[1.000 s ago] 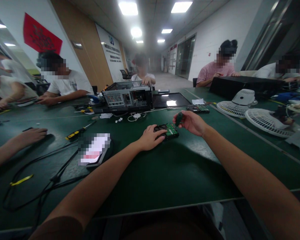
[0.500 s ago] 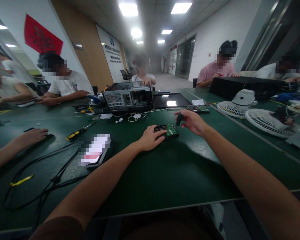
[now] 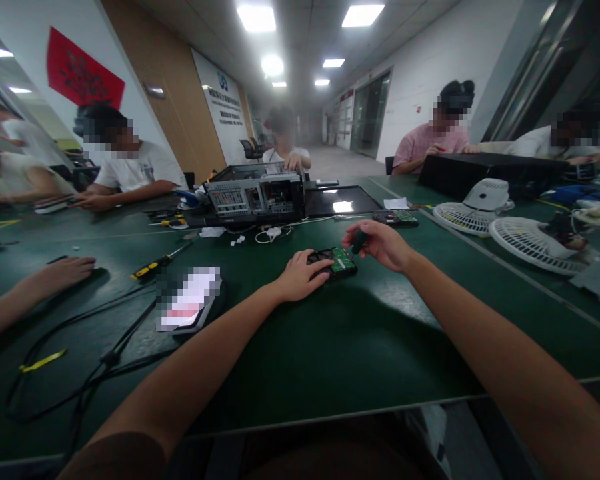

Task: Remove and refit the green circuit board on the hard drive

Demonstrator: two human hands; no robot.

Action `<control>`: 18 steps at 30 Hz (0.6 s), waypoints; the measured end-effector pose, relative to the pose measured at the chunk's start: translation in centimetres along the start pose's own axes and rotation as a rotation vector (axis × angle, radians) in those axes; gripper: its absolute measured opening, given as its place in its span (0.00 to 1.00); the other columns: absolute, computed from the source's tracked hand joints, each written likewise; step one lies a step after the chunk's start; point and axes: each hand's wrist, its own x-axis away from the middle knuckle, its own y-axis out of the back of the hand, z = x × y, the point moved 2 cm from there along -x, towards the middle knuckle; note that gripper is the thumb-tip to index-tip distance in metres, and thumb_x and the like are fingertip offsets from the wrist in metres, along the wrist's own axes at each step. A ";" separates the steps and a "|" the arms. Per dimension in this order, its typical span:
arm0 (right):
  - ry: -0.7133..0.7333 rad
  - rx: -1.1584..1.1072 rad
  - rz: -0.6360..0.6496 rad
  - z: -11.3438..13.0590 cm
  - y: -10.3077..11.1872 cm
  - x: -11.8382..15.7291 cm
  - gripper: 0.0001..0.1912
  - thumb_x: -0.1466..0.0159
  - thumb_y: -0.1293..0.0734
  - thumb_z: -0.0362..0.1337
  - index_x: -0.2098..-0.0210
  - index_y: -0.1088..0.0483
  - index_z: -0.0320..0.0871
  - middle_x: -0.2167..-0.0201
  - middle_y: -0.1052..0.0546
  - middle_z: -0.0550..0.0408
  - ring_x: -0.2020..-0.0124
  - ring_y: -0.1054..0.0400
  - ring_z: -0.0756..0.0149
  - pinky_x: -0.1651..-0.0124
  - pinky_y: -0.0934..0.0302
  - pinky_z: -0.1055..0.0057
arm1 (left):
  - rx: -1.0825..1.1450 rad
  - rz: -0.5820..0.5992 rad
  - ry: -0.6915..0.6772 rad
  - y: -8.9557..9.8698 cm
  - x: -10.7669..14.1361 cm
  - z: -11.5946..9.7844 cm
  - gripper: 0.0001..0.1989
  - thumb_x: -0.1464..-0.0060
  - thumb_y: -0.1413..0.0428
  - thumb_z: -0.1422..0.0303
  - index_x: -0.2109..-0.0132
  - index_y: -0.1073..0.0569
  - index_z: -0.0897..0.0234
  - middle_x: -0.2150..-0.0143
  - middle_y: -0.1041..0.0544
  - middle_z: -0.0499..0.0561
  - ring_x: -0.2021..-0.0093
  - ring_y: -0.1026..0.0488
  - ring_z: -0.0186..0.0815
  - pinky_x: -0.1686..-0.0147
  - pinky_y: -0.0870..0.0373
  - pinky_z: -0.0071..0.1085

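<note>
Right in the middle of the frame I have the hard drive (image 3: 344,264), lying flat on the table: a slim black rectangular block, its right part topped with a bright green circuit board carrying a small pale patch, its left part dark and partly covered. My left hand (image 3: 299,275) lies across that left part, fingers spread over the top and thumb by the near edge; how firmly it grips, I can't tell from here. My right hand (image 3: 381,245), just right of centre, is closed in a pinch on a screwdriver (image 3: 360,240), dark green and stubby in the handle, thin in the shaft, tilted down toward the board's right side. Whether the tip touches, I can't make out.

Now the surfaces: the table (image 3: 300,360) is smooth, deep green, glossy where the light catches it. Upper centre, an opened computer case (image 3: 255,193) shows grey metal cut with slots. On the right, a white fan grille (image 3: 530,245) fans out in fine ribs. Left of centre, a yellow-and-black screwdriver (image 3: 151,268) lies with its slender shaft pointing up and right, and below it a black cable (image 3: 111,358) loops loosely over the tabletop.
</note>
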 end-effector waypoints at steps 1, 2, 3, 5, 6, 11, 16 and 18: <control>-0.001 0.011 0.001 0.1 -0.1 0.0 0.13 0.36 0.32 0.45 0.57 0.22 0.44 0.58 0.17 0.44 0.57 0.24 0.55 0.72 0.39 0.69 | 0.000 0.001 0.002 0.0 0.0 0.0 0.26 0.29 0.56 0.48 0.29 0.37 0.38 0.25 0.47 0.53 0.26 0.50 0.59 0.32 0.45 0.61; 0.002 0.025 -0.004 0.2 -0.1 0.1 0.14 0.36 0.32 0.45 0.57 0.21 0.43 0.59 0.17 0.45 0.58 0.24 0.56 0.72 0.39 0.69 | 0.000 0.003 0.003 0.0 0.0 0.0 0.26 0.29 0.55 0.48 0.29 0.37 0.38 0.25 0.47 0.53 0.26 0.50 0.59 0.32 0.45 0.61; 0.009 0.040 -0.013 0.3 -0.1 0.1 0.14 0.36 0.32 0.44 0.57 0.21 0.43 0.60 0.17 0.45 0.59 0.24 0.56 0.72 0.40 0.69 | 0.000 0.004 0.005 0.0 0.0 0.0 0.26 0.29 0.55 0.48 0.29 0.37 0.38 0.25 0.47 0.54 0.26 0.50 0.59 0.32 0.45 0.61; 0.024 0.064 -0.033 0.3 0.1 0.0 0.14 0.36 0.33 0.44 0.58 0.21 0.42 0.62 0.18 0.46 0.60 0.25 0.58 0.74 0.42 0.70 | 0.003 0.005 0.004 0.0 0.0 0.0 0.26 0.29 0.55 0.48 0.29 0.37 0.38 0.25 0.47 0.54 0.26 0.51 0.59 0.32 0.45 0.61; 0.028 0.070 -0.040 0.4 0.1 0.0 0.14 0.36 0.33 0.44 0.57 0.20 0.42 0.62 0.18 0.46 0.61 0.26 0.58 0.74 0.43 0.70 | 0.004 0.004 0.003 0.1 0.1 -0.1 0.26 0.29 0.55 0.48 0.29 0.37 0.39 0.25 0.47 0.54 0.26 0.51 0.59 0.32 0.45 0.61; 0.032 0.059 -0.052 0.2 0.5 -0.1 0.16 0.36 0.34 0.42 0.55 0.20 0.42 0.64 0.20 0.48 0.62 0.28 0.59 0.72 0.42 0.70 | 0.000 0.003 -0.004 0.0 0.0 0.0 0.26 0.29 0.56 0.48 0.29 0.37 0.38 0.26 0.47 0.53 0.27 0.50 0.59 0.32 0.45 0.61; 0.071 0.067 -0.102 -0.2 0.9 -0.5 0.13 0.38 0.33 0.41 0.62 0.19 0.42 0.62 0.19 0.47 0.62 0.29 0.60 0.72 0.41 0.70 | -0.015 -0.015 -0.008 -0.3 -0.1 0.2 0.25 0.29 0.55 0.49 0.29 0.36 0.39 0.27 0.45 0.54 0.27 0.49 0.59 0.32 0.44 0.60; 0.089 0.066 -0.131 -0.2 1.1 -0.6 0.11 0.39 0.32 0.40 0.65 0.19 0.42 0.63 0.20 0.48 0.64 0.31 0.62 0.72 0.41 0.71 | -0.016 -0.007 -0.009 -0.3 -0.1 0.2 0.25 0.29 0.55 0.49 0.29 0.36 0.39 0.27 0.45 0.54 0.27 0.49 0.59 0.32 0.44 0.60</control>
